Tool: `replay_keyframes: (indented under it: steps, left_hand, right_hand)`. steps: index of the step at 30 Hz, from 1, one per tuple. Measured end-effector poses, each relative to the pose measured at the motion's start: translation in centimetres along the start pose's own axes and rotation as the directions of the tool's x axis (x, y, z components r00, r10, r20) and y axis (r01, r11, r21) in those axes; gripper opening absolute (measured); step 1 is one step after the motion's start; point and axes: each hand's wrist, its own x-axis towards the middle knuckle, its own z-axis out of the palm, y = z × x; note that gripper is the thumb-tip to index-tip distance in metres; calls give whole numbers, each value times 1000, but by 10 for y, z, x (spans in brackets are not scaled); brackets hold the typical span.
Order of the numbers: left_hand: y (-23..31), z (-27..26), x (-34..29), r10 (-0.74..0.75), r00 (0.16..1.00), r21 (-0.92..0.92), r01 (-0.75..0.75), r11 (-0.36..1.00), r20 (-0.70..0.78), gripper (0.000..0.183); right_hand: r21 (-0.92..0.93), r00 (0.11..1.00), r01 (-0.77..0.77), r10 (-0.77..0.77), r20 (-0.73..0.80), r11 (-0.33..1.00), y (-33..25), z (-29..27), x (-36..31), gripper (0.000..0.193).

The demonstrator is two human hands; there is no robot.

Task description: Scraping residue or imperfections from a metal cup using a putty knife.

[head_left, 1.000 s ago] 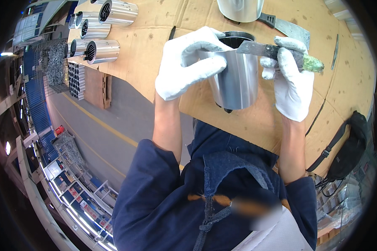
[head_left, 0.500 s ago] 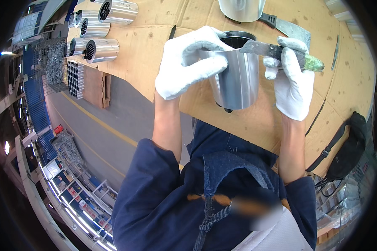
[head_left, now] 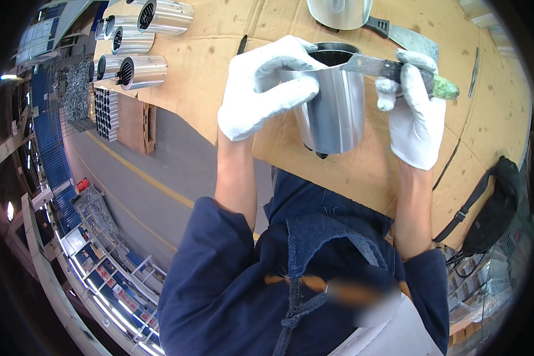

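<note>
A shiny metal cylinder [head_left: 336, 115] with a black inner piece stands in front of me on the cardboard-covered table. My left hand [head_left: 264, 89], in a white glove, grips its upper left rim, with the thumb on the outside. My right hand [head_left: 414, 107], gloved as well, is closed around the dark handle of a knife-like scraper [head_left: 368, 66], whose handle end is wrapped in green. The scraper's blade points left, and its tip rests at or very near the cylinder's right rim. Whether it touches is too fine to tell.
Beyond the cylinder stands another metal cylinder [head_left: 340, 13], beside a wide-bladed scraper [head_left: 412, 41]. Several similar cylinders [head_left: 145, 71] lie on their sides at the far left. A black pouch with a strap [head_left: 490, 207] hangs over the table's right edge. Cardboard [head_left: 207, 77] covers the tabletop.
Almost nothing differs. The whole scene has shifted a few pixels, and both hands keep their hold on the cylinder and the scraper.
</note>
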Motion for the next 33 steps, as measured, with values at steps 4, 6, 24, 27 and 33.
replay_keyframes:
  steps: [4,6,24,27,33]
  left_hand:
    - [8,5,1,-94,994,-43,92,995,-47,21]
    - [15,12,6,-139,987,0,140,990,-74,21]
    - [13,28,15,-216,942,189,268,945,-257,28]
    - [13,28,18,-205,945,228,265,937,-253,29]
    - [12,30,21,-179,954,282,246,927,-241,29]
  right_hand:
    - [-7,995,0,0,-102,1000,-17,-3,0,26]
    - [-117,989,90,-102,-102,989,-29,-33,5,24]
    - [-735,931,102,-325,-168,671,-59,-116,14,25]
    - [-753,933,91,-320,-164,651,-58,-113,13,24]
    - [-782,930,84,-331,-161,617,-56,-114,13,23]
